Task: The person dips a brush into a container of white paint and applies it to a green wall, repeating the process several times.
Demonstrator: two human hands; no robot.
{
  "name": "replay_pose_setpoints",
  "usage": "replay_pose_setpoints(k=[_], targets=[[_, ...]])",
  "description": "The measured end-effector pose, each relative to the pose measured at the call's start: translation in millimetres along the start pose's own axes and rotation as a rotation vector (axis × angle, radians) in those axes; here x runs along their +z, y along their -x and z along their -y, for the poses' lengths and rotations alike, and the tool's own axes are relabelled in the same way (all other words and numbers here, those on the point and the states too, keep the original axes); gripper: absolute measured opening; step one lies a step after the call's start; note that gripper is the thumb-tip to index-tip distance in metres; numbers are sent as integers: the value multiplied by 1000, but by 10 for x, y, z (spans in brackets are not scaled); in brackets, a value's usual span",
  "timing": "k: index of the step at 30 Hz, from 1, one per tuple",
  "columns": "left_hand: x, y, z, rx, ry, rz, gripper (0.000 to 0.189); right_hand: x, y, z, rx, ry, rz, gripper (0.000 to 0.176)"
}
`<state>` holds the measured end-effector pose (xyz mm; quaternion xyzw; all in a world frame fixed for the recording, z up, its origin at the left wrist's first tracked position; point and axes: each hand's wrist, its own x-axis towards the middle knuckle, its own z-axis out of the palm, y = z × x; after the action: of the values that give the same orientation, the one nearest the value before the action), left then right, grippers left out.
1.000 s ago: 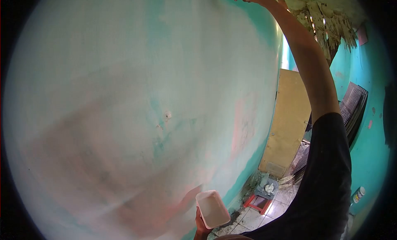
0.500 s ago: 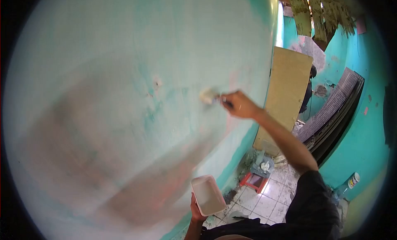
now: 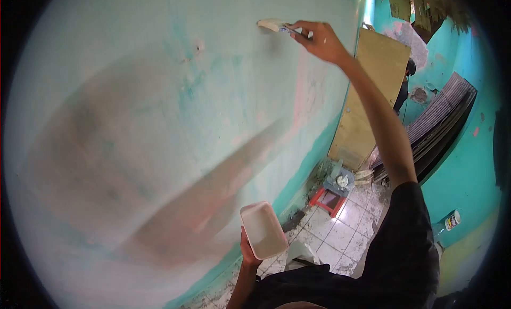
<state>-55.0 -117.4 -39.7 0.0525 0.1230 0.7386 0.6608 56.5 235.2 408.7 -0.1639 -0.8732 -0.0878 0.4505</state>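
Note:
High on the wall, my right hand (image 3: 321,41) grips the handle of a paintbrush (image 3: 274,25), its pale bristles pointing left at the painted surface. The wall (image 3: 223,96) carries a thin whitish coat with turquoise and pink patches showing through, plus a small chipped spot (image 3: 199,46). Low in the view, my left hand (image 3: 249,249) is wrapped round the side of a pale pink rectangular tub (image 3: 282,244) with whitish paint (image 3: 263,229) inside. My shadow falls across the wall.
A red and grey stool (image 3: 329,201) stands on the tiled floor (image 3: 348,216). Behind it a tan board (image 3: 372,90) stands upright, partly hiding a person (image 3: 403,90). Corrugated sheets (image 3: 442,120) lean on the turquoise right wall, near a bottle with a label (image 3: 451,221).
My right hand has swept the brush upward along the wall. The camera view has tilted down a little; the tub stays in my left hand.

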Motion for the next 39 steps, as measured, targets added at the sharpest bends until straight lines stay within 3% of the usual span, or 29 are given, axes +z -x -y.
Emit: replay_pose_setpoints(k=[3, 4, 5, 6, 7, 9, 11, 12, 13, 15, 16, 17, 19, 20, 22, 24, 25, 28, 29, 30, 32, 35, 36, 38, 39], targets=[[60, 108, -1, 57, 33, -25, 56, 1004, 996, 117, 140, -170, -52, 16], [79, 197, -2, 80, 42, -55, 57, 1457, 1467, 131, 89, -261, -148, 15], [33, 262, -21, 78, 43, -80, 57, 1666, 1897, 307, 184, -238, -60, 31], [-18, 272, -38, 74, 50, 24, 62, 1922, 2312, 371, 255, -310, -36, 30], [-40, 296, -53, 70, 59, 128, 67, 2101, 2702, 425, 290, -304, 90, 31], [66, 355, -88, 63, 47, 100, 67, 2261, 3128, 276, 323, -292, 227, 31], [61, 398, -91, 33, 94, 56, 69, 2323, 3414, 135, 188, -99, 750, 34], [38, 471, -112, 29, 85, 35, 69, 2404, 3368, -24, 89, -168, 667, 23], [60, 492, -114, 90, 48, -29, 63, 2071, 2945, 130, 203, -182, 595, 23], [43, 458, -85, 154, 19, -99, 57, 1700, 2280, -84, 59, -213, 385, 20], [-83, 468, -77, 157, -6, -110, 56, 1363, 1926, 6, 154, -218, 267, 15], [-88, 482, -78, 161, -29, -117, 56, 1082, 1595, 104, 84, -204, 47, 16], [65, 496, -75, 124, -25, -63, 55, 628, 1137, 396, 174, -311, -223, 23], [143, 468, -80, 93, -32, 13, 55, 540, 1043, 384, 205, -265, -194, 24], [-407, 405, -68, 155, -7, -81, 57, 751, 1185, 333, 253, -259, -116, 26], [-681, 415, -60, 215, 19, -171, 60, 1585, 1812, 177, 236, -245, 9, 29], [-698, 411, -64, 246, 0, -155, 62, 1932, 2191, 319, 187, -384, -172, 26], [-731, 393, -54, 318, -58, -114, 71, 2721, 3380, 451, 271, -485, -129, 23], [-736, 354, -28, 340, -76, -98, 75, 2847, 3682, 412, 238, -467, -55, 25], [-735, 327, -9, 339, -74, -111, 75, 2878, 3923, 396, 313, -468, 79, 17], [-768, 306, 11, 265, 106, -147, 74, 2765, 4139, 287, 329, -285, 629, 17], [-1208, 239, 60, 313, -36, -167, 75, 2587, 3896, 165, 329, -383, 457, 22], [-1042, 180, 79, 318, -36, -168, 75, 2316, 3468, 190, 341, -426, 404, 27], [-487, 94, 154, 200, 49, 109, 75, 1825, 2740, 249, 269, -430, 149, 29], [-412, 52, 203, 203, 49, 93, 75, 1616, 2462, 286, 290, -469, 22, 33]])
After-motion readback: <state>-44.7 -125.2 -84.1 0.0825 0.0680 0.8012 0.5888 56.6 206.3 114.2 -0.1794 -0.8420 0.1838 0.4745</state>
